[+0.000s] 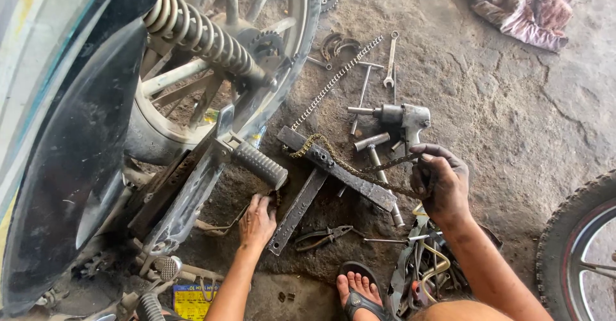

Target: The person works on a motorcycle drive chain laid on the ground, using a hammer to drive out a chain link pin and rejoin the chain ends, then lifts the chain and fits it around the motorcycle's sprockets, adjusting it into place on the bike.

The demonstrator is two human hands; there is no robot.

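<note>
From the head camera we see our left hand [258,221] gripping one end of the drive chain [350,165] under the footpeg [260,164]. Our right hand [441,183], at three o'clock, pinches the chain's other end above the flat steel bar [340,171]. An impact wrench [401,119] lies at twelve o'clock on the floor [500,115].

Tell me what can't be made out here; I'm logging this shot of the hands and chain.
Head view only:
- Left hand: fingertips tucked under the footpeg; what they grip is hidden.
- Chain: its end is covered by the right hand.
- Second wheel: cut off by the right edge.
- Yellow box: cut off by the bottom edge.
</note>
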